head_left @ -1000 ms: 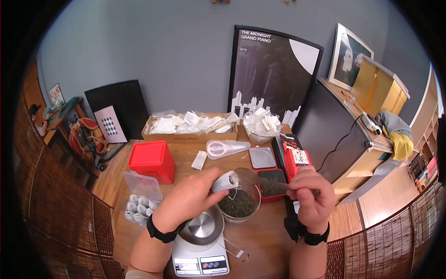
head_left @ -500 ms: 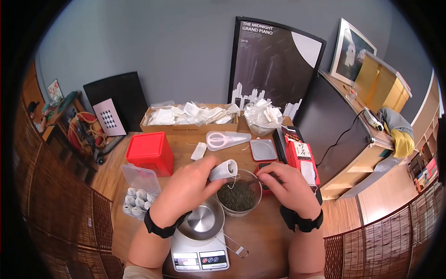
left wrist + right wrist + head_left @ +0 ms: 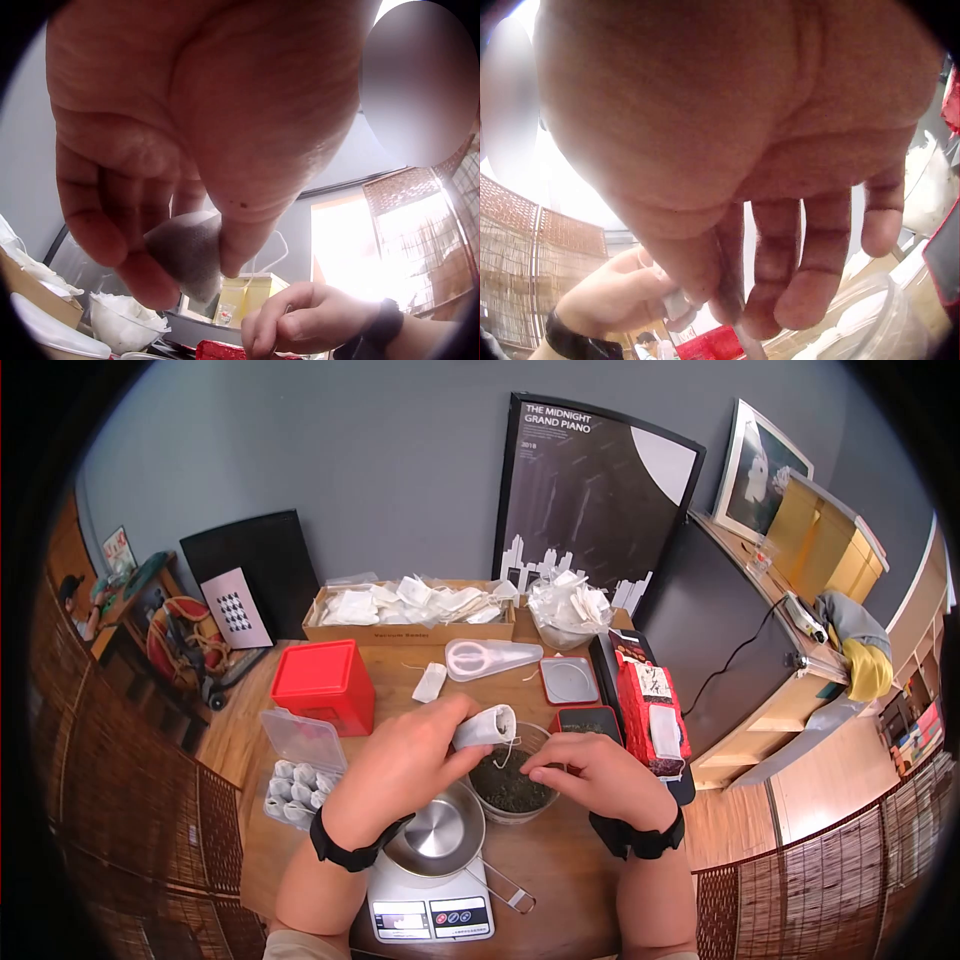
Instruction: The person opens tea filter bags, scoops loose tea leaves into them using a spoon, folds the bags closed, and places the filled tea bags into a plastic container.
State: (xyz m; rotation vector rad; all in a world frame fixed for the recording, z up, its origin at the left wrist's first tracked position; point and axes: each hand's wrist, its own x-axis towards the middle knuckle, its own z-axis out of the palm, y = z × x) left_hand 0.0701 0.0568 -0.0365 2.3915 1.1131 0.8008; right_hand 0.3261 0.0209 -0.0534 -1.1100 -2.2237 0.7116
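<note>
Thumb and fingers of my left hand [image 3: 405, 755] hold a white tea bag [image 3: 478, 730], its mouth tilted to the right and its string hanging down. Below the bag stands a clear bowl [image 3: 518, 819] of dry tea leaves [image 3: 508, 792]. My right hand [image 3: 610, 775] is over the bowl's right side. In the right wrist view it pinches a slim metal utensil [image 3: 751, 346]; its working end is hidden. Behind that hand stands a red tin [image 3: 585, 722], partly covered. A steel pan [image 3: 436, 830] with a wire handle sits on a white scale [image 3: 430, 922].
At left are a red box [image 3: 322, 685] and a lidded clear case [image 3: 300, 745] of filled bags. Scissors [image 3: 490, 658], a single bag [image 3: 430, 682], a tin lid [image 3: 569, 681] and a cardboard box [image 3: 410, 630] of bags lie behind. A red packet [image 3: 655, 710] is at right.
My right hand has moved left with the utensil, from over the red tin to the bowl beside the tea bag. The left hand keeps hold of the bag in nearly the same place.
</note>
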